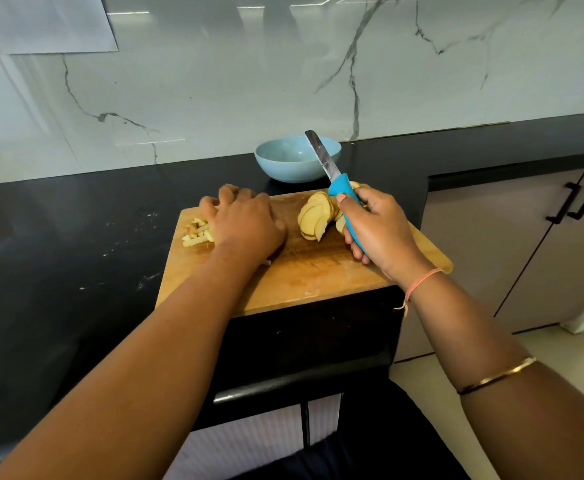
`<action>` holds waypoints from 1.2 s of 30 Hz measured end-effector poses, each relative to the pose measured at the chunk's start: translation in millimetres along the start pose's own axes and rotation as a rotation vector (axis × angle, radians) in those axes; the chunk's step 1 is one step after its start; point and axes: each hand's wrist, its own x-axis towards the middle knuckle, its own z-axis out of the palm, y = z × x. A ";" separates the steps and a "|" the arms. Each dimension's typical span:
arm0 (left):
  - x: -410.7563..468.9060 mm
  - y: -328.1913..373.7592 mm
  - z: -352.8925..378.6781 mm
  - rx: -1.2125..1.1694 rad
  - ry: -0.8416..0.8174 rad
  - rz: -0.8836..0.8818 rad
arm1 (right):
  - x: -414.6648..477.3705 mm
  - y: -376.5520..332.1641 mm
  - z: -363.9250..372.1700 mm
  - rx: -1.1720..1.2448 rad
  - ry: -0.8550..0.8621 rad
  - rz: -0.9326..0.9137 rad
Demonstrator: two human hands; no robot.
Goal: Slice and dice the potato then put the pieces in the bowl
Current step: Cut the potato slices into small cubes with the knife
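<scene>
- Currently right hand [377, 226] is wrapped tight round the blue plastic handle of a steel-bladed knife [335, 181]. The blade is lifted off the board, tip aimed at 11 o'clock, touching nothing.
- Left hand [245, 220] lies palm-down with fingers bent over the small pale diced potato sticks [197, 233]. Can't tell whether it pinches any or just covers them.
- Fanned stack of pale round potato slices [315, 216] sits just beside the knife hand at its 9 o'clock, between the two hands. A few slices are hidden behind the handle and fingers.
- Dice heap is at the left hand's 9 o'clock, near the left edge of the worn wooden cutting board [318, 271].
- Light-blue round bowl [297, 159] stands on the black stone countertop [76, 237] just past the board at 12 o'clock. No pieces are visible in it, so I judge it mid-task: slices undiced, nothing transferred.
- Risk: dice lie close to the board's left edge, so a sweep by the left hand could push them onto the countertop.
- Risk: the raised blade crosses in front of the bowl, so a careless reach toward 12 o'clock meets the edge.
- Risk: the slices lean in a fan, and a downward cut could make them slide and leave uneven dice.
- Risk: the board's right corner looks to overhang the countertop end, so hard pressure there could rock it.
</scene>
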 end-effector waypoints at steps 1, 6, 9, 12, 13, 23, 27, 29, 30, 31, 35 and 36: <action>0.7 -5.5 -2.0 0.024 -0.007 -0.040 | 0.0 -0.1 0.0 -0.001 0.001 -0.005; -1.4 -25.4 -9.8 -0.146 -0.013 -0.087 | 0.1 -0.5 -0.5 -0.007 0.003 -0.003; -5.4 -20.8 -12.7 -0.176 -0.028 -0.006 | -0.2 0.0 -0.8 -0.010 0.004 -0.005; -12.6 -6.9 -9.4 -0.066 -0.184 0.025 | -0.4 0.6 0.0 -0.011 0.003 -0.008; -14.7 -2.8 -7.7 -0.030 -0.230 0.003 | -0.5 0.4 -0.1 -0.012 0.004 -0.009; -9.7 -11.1 -2.4 0.089 -0.052 -0.105 | -1.8 0.2 -2.6 0.013 0.005 -0.007; -6.4 -18.2 -4.7 -0.006 0.130 -0.087 | -1.8 0.0 -1.5 0.025 0.005 0.005; -5.2 -16.1 -8.5 -0.093 0.217 -0.044 | -2.1 0.3 -1.1 0.029 0.007 0.008; -4.7 -14.9 -10.2 -0.146 0.233 -0.024 | -2.2 0.2 -1.3 0.029 0.010 0.008; -4.2 -14.5 -11.5 -0.195 0.232 -0.012 | -2.3 0.3 -1.4 0.029 0.013 0.006; 0.2 -20.3 -12.3 -0.325 0.233 -0.048 | -2.2 0.2 -1.2 0.036 0.013 0.009; 1.1 -21.5 -12.3 -0.338 0.244 -0.049 | -2.0 0.1 -1.1 0.035 0.013 0.010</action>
